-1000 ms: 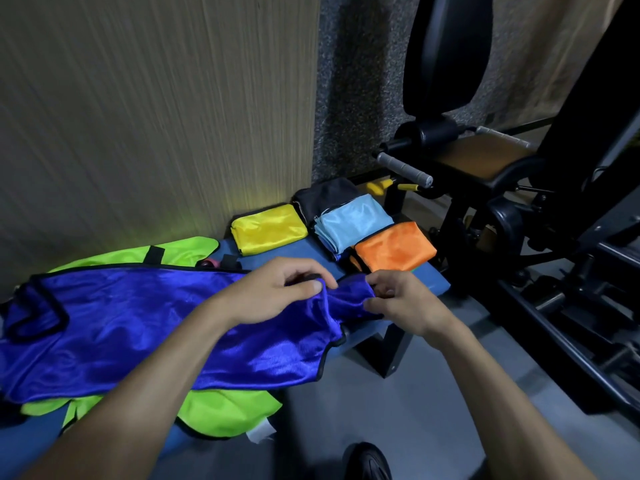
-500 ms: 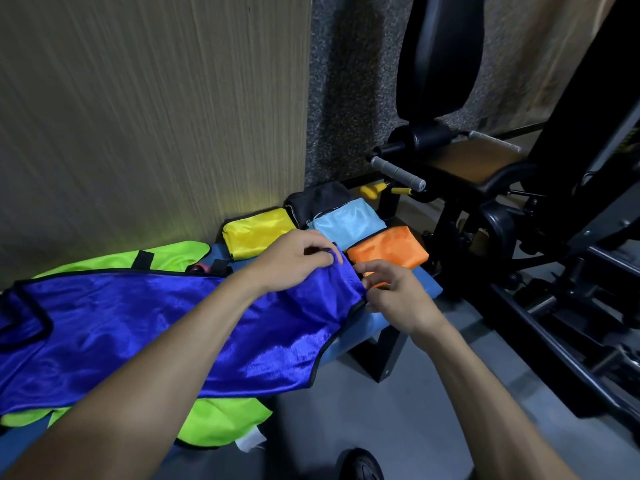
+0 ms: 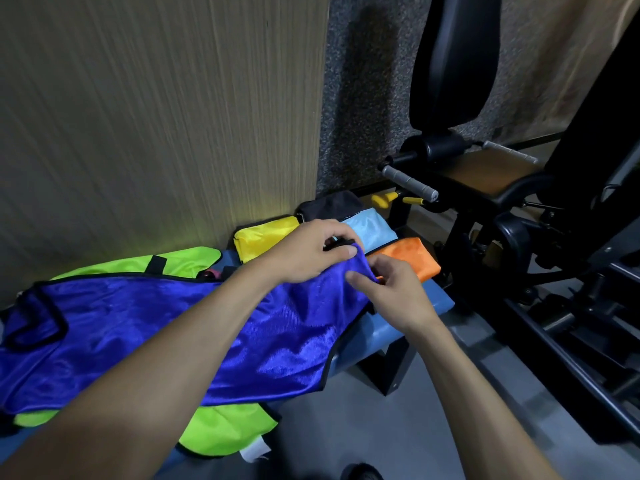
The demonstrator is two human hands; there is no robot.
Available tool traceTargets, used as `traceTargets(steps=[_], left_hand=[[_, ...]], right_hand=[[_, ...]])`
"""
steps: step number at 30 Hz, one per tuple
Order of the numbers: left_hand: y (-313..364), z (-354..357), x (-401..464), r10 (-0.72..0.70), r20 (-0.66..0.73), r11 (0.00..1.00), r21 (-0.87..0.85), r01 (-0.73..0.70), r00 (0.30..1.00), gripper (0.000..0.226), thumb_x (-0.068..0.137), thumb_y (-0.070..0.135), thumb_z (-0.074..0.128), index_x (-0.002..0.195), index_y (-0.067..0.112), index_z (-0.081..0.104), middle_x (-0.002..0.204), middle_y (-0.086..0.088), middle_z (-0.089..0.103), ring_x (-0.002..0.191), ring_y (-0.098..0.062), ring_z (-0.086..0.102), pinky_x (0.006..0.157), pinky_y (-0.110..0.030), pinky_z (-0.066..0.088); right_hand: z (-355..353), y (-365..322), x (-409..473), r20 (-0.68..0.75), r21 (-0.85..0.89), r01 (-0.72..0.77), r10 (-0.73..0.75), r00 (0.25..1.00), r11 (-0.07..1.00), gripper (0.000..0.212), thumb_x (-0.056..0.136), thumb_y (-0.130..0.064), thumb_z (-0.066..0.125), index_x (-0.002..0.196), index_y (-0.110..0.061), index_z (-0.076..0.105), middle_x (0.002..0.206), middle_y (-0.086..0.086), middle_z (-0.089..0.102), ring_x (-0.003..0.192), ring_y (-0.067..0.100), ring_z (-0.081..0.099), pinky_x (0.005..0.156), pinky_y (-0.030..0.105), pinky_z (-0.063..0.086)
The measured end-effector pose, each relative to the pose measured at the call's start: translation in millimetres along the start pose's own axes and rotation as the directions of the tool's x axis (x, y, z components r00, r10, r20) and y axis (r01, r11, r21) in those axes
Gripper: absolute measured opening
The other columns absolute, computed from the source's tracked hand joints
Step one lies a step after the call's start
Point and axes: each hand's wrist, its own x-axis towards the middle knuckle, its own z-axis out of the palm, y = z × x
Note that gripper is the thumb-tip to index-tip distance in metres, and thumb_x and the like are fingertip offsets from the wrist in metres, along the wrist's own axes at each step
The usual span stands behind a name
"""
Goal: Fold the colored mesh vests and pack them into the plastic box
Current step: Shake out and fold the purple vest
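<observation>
A: Where's the blue vest?
B: Spread on the bench; left hand and right hand pinch its two-o'clock corner.
A: Advice?
B: Match edges, then crease flat.

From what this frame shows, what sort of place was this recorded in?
Most likely a gym. A black exercise machine with a padded backrest and grip handle stands to the right, and the blue vest lies on a blue padded bench.
</observation>
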Motion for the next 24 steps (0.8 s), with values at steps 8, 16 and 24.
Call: traceTargets(steps=[8, 16, 24], left_hand=[[8, 8, -3, -0.005, -0.183, 1.0, -0.017, 0.002, 0.983, 0.021, 0.096, 0.025, 0.069, 0.117, 0.024, 0.068, 0.097, 0.008, 0.073, 0.092, -0.009, 0.068, 0.086, -0.034, 0.054], [-42, 23, -138, -0.021, -0.333, 0.855, 0.483, 0.189, 0.943, 0.026, 0.104, 0.035, 0.05, 0.125, 0.027, 0.063, 0.12, 0.011, 0.06, 0.112, -0.013, 0.054, 0.094, -0.038, 0.05], [-74, 29, -173, -0.271, -0.036, 0.737, 0.635, 0.231, 0.962, 0.065, 0.102, 0.069, 0.02, 0.161, 0.041, 0.017, 0.17, 0.007, 0.009, 0.157, -0.019, -0.004, 0.127, -0.041, -0.008]], right_hand=[[11, -5, 17, -0.062, 0.015, -0.035, 0.036, 0.997, 0.999, 0.028, 0.095, -0.028, 0.066, 0.092, 0.0, 0.065, 0.075, 0.018, 0.067, 0.066, 0.035, 0.062, 0.061, 0.049, 0.05], [14, 4, 28, -0.238, -0.159, -0.139, 0.099, 0.966, 0.977, 0.028, 0.096, -0.024, 0.055, 0.074, -0.019, 0.039, 0.047, -0.008, 0.039, 0.043, 0.01, 0.035, 0.049, 0.031, 0.031], [25, 6, 32, -0.349, -0.199, -0.194, 0.116, 0.93, 0.961, 0.034, 0.095, -0.02, 0.052, 0.063, -0.011, 0.041, 0.057, 0.004, 0.044, 0.056, 0.023, 0.039, 0.052, 0.033, 0.027]])
